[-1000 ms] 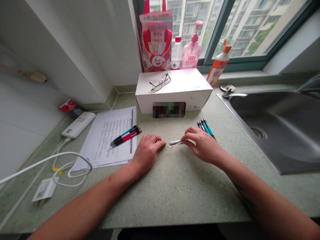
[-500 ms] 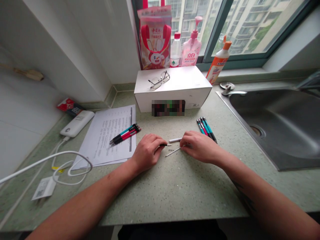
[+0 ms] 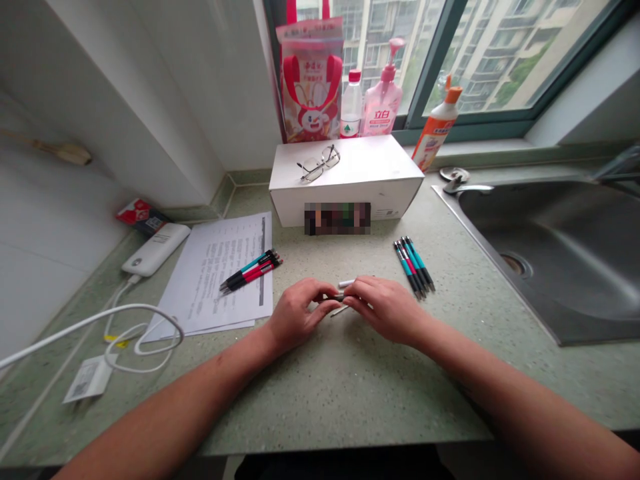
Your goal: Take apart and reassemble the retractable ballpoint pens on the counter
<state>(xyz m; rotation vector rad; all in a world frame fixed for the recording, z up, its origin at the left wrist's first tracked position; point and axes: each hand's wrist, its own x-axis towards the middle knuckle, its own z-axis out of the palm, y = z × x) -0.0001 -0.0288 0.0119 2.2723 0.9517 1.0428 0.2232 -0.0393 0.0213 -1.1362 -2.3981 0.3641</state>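
My left hand (image 3: 296, 312) is closed in a pinch on one end of a short dark pen part (image 3: 334, 299). At its other end, the fingertips of my right hand (image 3: 386, 308) close round it, so the two hands nearly meet. Most of the part is hidden by fingers. Just behind my right fingers a white tube (image 3: 346, 283) lies on the counter, partly covered. A thin pen refill (image 3: 339, 311) lies below the fingertips, its far end out of sight. Several pens (image 3: 414, 267) in teal, red and black lie in a row beyond my right hand.
More pens (image 3: 250, 272) rest on printed sheets (image 3: 200, 280) at the left. A white box (image 3: 345, 190) with glasses (image 3: 320, 165) on top stands behind. A power bank (image 3: 155, 250), cable and charger (image 3: 90, 380) lie far left; the sink (image 3: 530, 267) is right.
My right hand has moved left, off the refill and white tube, and has taken the other end of the pen part. My left hand still grips it.
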